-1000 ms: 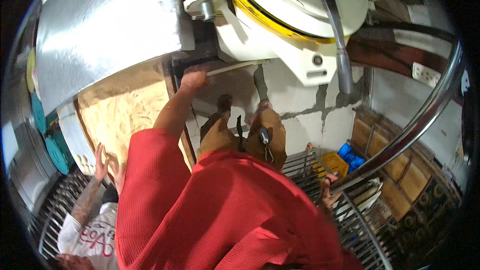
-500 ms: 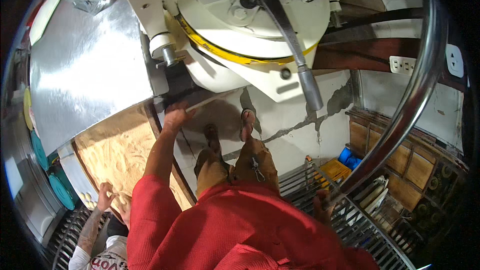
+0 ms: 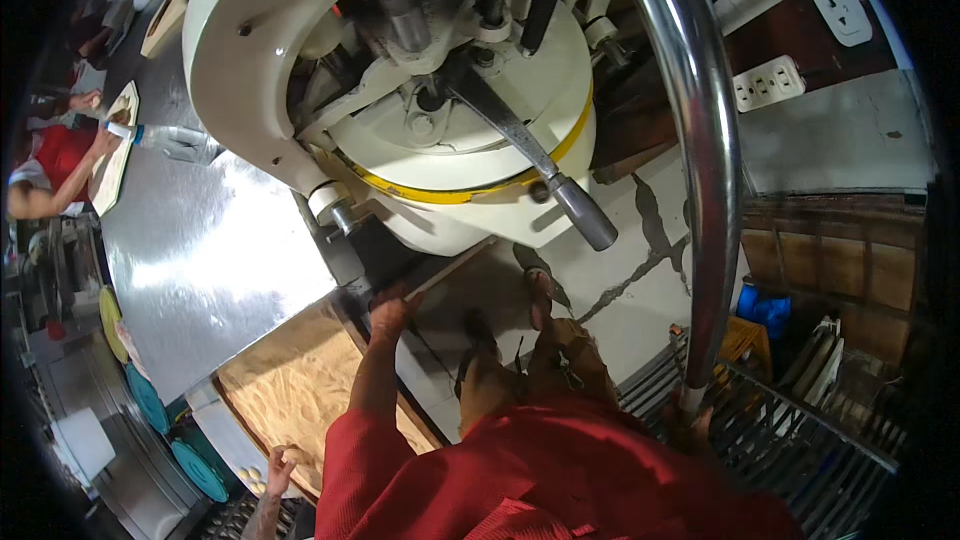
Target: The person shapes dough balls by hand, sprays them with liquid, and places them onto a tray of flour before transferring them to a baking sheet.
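Observation:
My left hand is closed at the near end of a thin pale stick, which slants away toward the base of a cream-coloured dough divider. It is beside the dark rim of a floured wooden tray. Low on the right, my right hand wraps round the lower end of a long chrome lever bar. The divider has a round head with a yellow band and a short crank handle with a grey grip.
A steel table bears a clear bottle. A co-worker's hand holds a dough piece over the tray; another person in red is at far left. Right are a slatted metal rack, an orange crate and wall sockets.
The view has turned, so the machine and table sit lower and the lever bar looks steeper. Both my hands keep their grips. One co-worker's hand now shows at the tray instead of two.

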A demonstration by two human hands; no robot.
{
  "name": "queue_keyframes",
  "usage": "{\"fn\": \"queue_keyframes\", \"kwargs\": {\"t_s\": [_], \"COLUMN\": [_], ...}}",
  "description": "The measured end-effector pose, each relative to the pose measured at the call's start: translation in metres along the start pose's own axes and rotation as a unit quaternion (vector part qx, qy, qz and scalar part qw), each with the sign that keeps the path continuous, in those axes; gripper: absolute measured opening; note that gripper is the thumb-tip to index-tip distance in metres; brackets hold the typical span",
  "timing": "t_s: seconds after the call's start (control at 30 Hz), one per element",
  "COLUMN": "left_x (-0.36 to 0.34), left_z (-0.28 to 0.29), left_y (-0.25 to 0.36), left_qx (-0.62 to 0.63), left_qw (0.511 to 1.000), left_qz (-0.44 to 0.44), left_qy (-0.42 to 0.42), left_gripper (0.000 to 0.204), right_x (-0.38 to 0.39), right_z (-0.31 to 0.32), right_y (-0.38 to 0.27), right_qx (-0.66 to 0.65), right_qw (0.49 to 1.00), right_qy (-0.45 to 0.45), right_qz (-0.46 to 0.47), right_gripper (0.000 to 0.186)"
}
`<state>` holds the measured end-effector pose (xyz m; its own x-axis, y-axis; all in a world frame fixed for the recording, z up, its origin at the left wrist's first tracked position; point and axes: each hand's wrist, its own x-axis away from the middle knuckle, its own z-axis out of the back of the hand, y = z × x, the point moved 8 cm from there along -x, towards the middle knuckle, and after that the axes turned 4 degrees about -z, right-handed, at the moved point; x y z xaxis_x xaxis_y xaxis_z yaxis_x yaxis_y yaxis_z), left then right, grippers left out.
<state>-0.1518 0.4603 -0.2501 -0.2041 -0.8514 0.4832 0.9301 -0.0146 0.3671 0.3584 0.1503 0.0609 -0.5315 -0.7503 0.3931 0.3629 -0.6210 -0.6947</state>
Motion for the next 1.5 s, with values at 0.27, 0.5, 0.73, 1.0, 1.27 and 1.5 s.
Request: {"fn": "queue_keyframes", "kwargs": {"t_s": [0.27,0.5,0.73,1.0,1.27,1.5], "left_x": [-0.003,-0.002,0.066,0.131,0.230,0.175], "left_z": [-0.007,-0.014,0.073,0.141,0.273,0.286], "left_y": [0.000,0.002,0.154,0.183,0.088,-0.001], "left_qx": [-0.015,0.004,0.097,-0.003,0.093,0.048], "left_qw": [0.999,0.999,0.987,0.978,0.849,0.848], "left_qz": [0.035,-0.019,-0.024,-0.091,-0.177,-0.109], "left_qy": [-0.012,0.028,0.123,0.187,0.489,0.516], "left_gripper": [0.053,0.061,0.060,0.064,0.017,0.019], "right_x": [-0.003,0.007,0.064,0.161,0.356,0.233], "right_z": [-0.001,0.007,0.070,0.081,0.349,0.300], "right_y": [-0.014,0.077,-0.048,-0.049,-0.096,-0.277], "right_qx": [0.165,0.311,0.104,0.010,-0.132,-0.092], "right_qw": [0.985,0.935,0.993,0.997,0.854,0.798], "right_qy": [-0.033,-0.082,0.037,-0.070,0.393,0.447], "right_qz": [0.022,-0.149,0.050,-0.022,0.314,0.394], "right_gripper": [0.027,0.041,0.042,0.031,0.068,0.056]}}
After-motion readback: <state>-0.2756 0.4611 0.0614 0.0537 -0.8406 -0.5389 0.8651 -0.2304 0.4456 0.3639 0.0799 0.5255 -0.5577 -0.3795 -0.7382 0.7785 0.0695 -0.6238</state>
